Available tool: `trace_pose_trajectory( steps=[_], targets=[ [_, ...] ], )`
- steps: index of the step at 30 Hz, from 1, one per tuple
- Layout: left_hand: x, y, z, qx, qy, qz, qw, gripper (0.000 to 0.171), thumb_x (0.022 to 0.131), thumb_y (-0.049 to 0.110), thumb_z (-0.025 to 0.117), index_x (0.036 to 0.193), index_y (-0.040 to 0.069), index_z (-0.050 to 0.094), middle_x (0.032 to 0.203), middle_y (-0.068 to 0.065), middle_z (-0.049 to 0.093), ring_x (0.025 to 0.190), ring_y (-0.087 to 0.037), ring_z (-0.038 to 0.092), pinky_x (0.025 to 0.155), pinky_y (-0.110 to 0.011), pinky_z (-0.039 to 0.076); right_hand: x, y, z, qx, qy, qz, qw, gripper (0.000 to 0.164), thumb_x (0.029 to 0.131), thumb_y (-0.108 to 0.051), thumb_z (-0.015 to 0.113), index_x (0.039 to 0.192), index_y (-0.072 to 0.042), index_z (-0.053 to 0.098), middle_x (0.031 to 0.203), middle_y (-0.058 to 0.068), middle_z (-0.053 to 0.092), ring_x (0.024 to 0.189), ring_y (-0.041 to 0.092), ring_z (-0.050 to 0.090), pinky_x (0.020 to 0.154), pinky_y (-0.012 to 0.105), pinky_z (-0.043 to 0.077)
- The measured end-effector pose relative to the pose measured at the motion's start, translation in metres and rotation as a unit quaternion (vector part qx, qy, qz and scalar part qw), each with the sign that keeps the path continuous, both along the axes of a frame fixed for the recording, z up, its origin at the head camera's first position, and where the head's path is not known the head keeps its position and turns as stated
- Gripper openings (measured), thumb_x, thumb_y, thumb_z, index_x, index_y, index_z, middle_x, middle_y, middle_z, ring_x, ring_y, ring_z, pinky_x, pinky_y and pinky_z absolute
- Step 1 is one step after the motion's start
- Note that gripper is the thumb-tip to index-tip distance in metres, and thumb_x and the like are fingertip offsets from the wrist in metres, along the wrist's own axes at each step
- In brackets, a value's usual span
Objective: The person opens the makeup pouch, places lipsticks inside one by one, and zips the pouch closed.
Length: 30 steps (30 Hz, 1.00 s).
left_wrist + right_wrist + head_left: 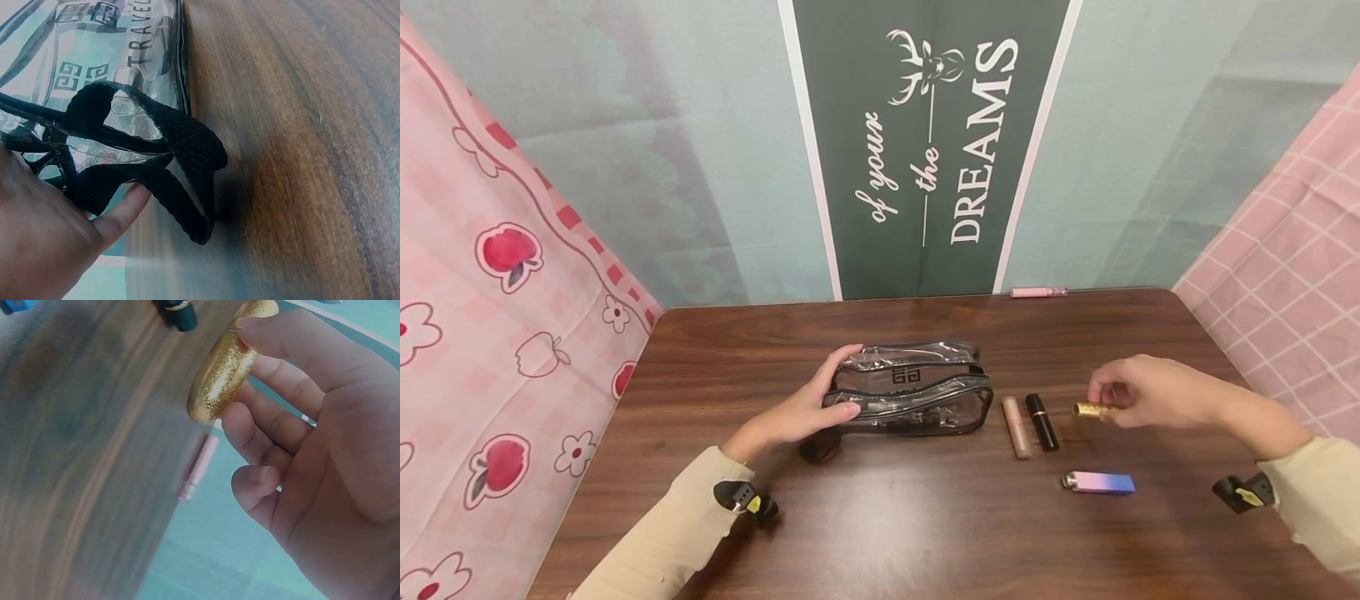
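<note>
A clear cosmetic bag (917, 417) with black trim lies on the table, tubes showing through its plastic. My left hand (812, 404) holds its left end, thumb on the near side and fingers at the far side. A black strap loop (194, 156) hangs from that end beside the thumb. My right hand (1150, 392) pinches a glittery gold lipstick tube (219, 378) between thumb and fingers, to the right of the bag. Between the bag and this hand lie a rose-beige tube (1017, 429) and a black tube (1042, 423) with a gold band.
Nearer me on the right lies a pink-to-blue tube (1101, 482) with a silver end. A pink gloss tube (1037, 292) lies at the table's back edge. Printed cloths hang behind and at both sides of the wooden table (880, 533).
</note>
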<state>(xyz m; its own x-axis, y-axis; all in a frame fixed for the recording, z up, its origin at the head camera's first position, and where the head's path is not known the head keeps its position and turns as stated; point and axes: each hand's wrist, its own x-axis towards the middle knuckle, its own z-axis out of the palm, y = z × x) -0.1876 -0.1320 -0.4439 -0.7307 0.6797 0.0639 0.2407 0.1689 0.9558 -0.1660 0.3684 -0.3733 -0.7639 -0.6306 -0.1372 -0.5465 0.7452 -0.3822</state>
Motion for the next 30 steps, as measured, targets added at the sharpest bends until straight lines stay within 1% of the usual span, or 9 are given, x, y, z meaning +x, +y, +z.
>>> trace_pose_trajectory(
  steps=[7,12,18,25,30],
  targets=[
    [0.000,0.000,0.000,0.003,0.003,-0.001,1.0000,0.082,0.098,0.025,0.069,0.161,0.021,0.016,0.149,-0.018,0.041,0.132,-0.040,0.047,0.105,-0.026,0.038,-0.004,-0.002,0.013,0.006,0.036,0.002,0.999,0.032,0.077,-0.013,0.085,0.087,-0.035,0.064,0.074,-0.025,0.051,0.069,-0.004,0.048,0.059,0.022,0.042],
    [0.000,0.000,0.001,-0.001,0.006,0.001,1.0000,0.083,0.097,0.025,0.069,0.161,0.021,0.016,0.150,-0.017,0.041,0.133,-0.038,0.047,0.106,-0.026,0.037,-0.007,-0.004,0.021,0.014,0.051,-0.009,0.999,0.033,0.076,-0.013,0.086,0.087,-0.036,0.064,0.073,-0.026,0.051,0.068,-0.004,0.048,0.059,0.022,0.042],
    [0.000,0.000,0.000,0.000,0.001,0.001,1.0000,0.083,0.097,0.026,0.069,0.161,0.021,0.016,0.150,-0.017,0.040,0.133,-0.038,0.046,0.106,-0.026,0.037,-0.011,-0.007,0.031,0.019,0.081,-0.006,0.997,0.035,0.074,-0.013,0.087,0.087,-0.037,0.064,0.074,-0.027,0.051,0.068,-0.005,0.048,0.059,0.022,0.042],
    [0.001,0.000,0.003,0.007,-0.004,-0.002,1.0000,0.083,0.098,0.025,0.069,0.161,0.020,0.015,0.150,-0.019,0.039,0.133,-0.038,0.047,0.105,-0.028,0.039,-0.015,-0.010,0.039,0.002,0.110,0.008,0.994,0.041,0.070,-0.007,0.087,0.087,-0.037,0.065,0.075,-0.030,0.051,0.068,-0.007,0.049,0.059,0.021,0.044],
    [0.001,0.000,0.003,0.010,-0.006,-0.004,0.9999,0.083,0.098,0.026,0.069,0.161,0.018,0.015,0.149,-0.020,0.039,0.132,-0.038,0.047,0.104,-0.029,0.040,-0.018,-0.015,0.044,-0.005,0.131,0.015,0.991,0.042,0.069,-0.006,0.087,0.086,-0.038,0.065,0.075,-0.030,0.051,0.067,-0.007,0.048,0.058,0.020,0.043]
  ],
)
